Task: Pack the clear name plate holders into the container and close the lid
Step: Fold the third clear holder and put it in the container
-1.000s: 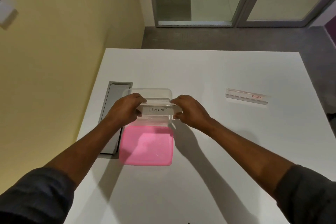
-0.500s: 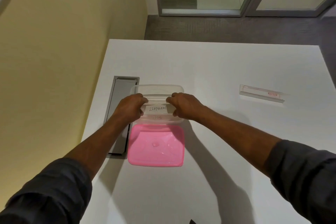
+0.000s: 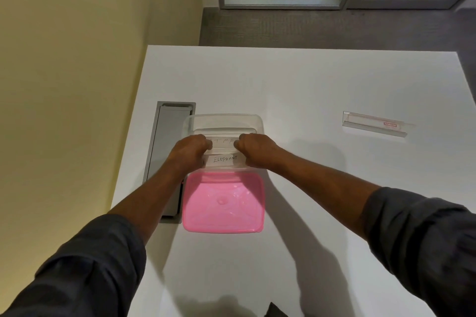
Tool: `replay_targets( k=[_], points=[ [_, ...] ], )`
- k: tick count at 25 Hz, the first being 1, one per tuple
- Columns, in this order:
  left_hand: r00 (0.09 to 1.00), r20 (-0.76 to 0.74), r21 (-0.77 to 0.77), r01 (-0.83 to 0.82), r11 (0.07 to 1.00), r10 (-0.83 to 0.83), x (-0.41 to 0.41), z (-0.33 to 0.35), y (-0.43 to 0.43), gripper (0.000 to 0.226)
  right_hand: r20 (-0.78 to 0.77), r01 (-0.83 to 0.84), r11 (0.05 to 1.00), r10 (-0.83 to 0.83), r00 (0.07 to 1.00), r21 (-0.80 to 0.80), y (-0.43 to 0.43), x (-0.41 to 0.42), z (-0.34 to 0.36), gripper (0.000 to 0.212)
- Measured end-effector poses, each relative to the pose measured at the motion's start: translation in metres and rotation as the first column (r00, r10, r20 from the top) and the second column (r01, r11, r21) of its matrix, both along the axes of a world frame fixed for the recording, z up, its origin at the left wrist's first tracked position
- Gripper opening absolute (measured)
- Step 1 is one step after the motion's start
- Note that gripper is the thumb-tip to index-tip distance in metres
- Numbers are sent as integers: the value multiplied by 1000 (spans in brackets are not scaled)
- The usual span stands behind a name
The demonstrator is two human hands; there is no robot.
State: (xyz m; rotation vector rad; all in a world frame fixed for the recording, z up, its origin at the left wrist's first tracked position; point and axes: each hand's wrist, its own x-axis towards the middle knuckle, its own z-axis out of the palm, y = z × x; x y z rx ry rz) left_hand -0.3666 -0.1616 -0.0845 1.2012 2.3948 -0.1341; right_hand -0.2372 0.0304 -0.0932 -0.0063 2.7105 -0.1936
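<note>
Clear plastic: the container (image 3: 224, 121) sits open on the white table (image 3: 296, 80), with the pink lid (image 3: 222, 202) lying just in front of it.
Holders inside: one labelled ELEPHANT (image 3: 224, 159) rests at the near wall; another with partly hidden writing (image 3: 223, 141) lies behind it.
Left hand (image 3: 192, 149): curled fingers pressing the left ends of the holders inside the container.
Right hand (image 3: 255, 148): likewise curled on the right ends.
Change: a second ago both hands held the ELEPHANT holder above the rim; now it is down inside and the hands have closed inward over the stack.
Remaining: one holder (image 3: 374, 124) lies well apart to the right.
Meaning: packing is probably near done; that last holder, then the lid.
</note>
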Motion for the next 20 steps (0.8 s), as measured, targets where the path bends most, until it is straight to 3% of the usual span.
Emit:
replay_targets(
  k=[5, 11, 20],
  points=[
    [1000, 14, -22, 7, 1000, -7, -3, -7, 4, 56, -4, 14, 999, -13, 1000, 34, -5, -4, -2, 26],
    [999, 37, 71, -8, 997, 6, -2, 0, 1, 56, -32, 7, 1000, -6, 999, 9, -3, 0, -2, 33],
    [994, 18, 390, -102, 915, 103, 30, 41, 35, 21, -369, 66, 971, -150, 917, -230, 19, 32, 34, 27]
  ],
)
